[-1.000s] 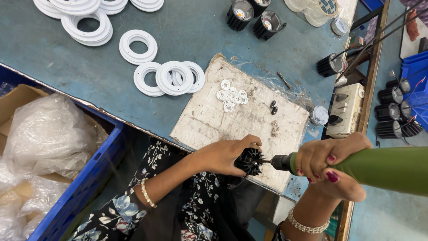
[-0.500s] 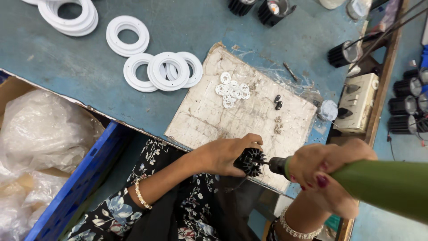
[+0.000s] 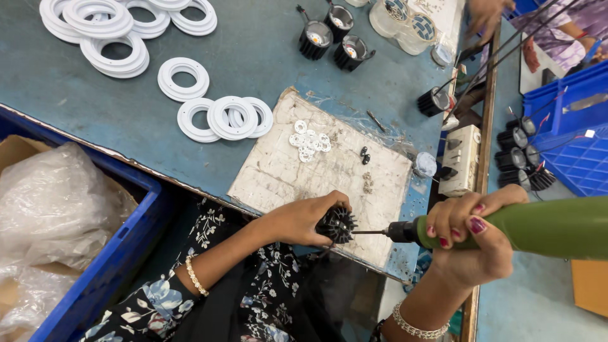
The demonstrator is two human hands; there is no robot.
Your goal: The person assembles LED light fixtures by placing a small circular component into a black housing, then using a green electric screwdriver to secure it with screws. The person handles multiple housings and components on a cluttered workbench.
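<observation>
Left hand (image 3: 303,218) fingers closed around a black finned heat sink (image 3: 336,224), held at the near edge of the white board (image 3: 316,171), at 6 o'clock of the board. Right hand (image 3: 472,237) fingers wrapped tight around the green electric screwdriver (image 3: 544,227), which lies roughly horizontal and comes in from 3 o'clock. Its bit (image 3: 370,232) runs straight into the heat sink's face; tip looks touching, exact seat hidden by the fins. Board sits on the blue-grey tabletop (image 3: 266,57). On the board: a small pile of white washers (image 3: 309,142) at about 12 o'clock of the heat sink, and a few dark screws (image 3: 364,155) just at 3 o'clock of the washers. White plastic rings (image 3: 223,116) lie on the tabletop at 9 o'clock of the board, more stacked rings (image 3: 114,35) at 10 o'clock near the far edge. Black lamp housings (image 3: 332,38) stand at 12 o'clock, well apart from the hands. White power strip (image 3: 461,158) sits at the tabletop's 3 o'clock edge, beside more black housings (image 3: 519,158). Blue crate (image 3: 120,253) with clear plastic bags (image 3: 57,202) sits below the tabletop at 8 o'clock. Another person's hand (image 3: 484,12) shows at 1 o'clock, far edge.
</observation>
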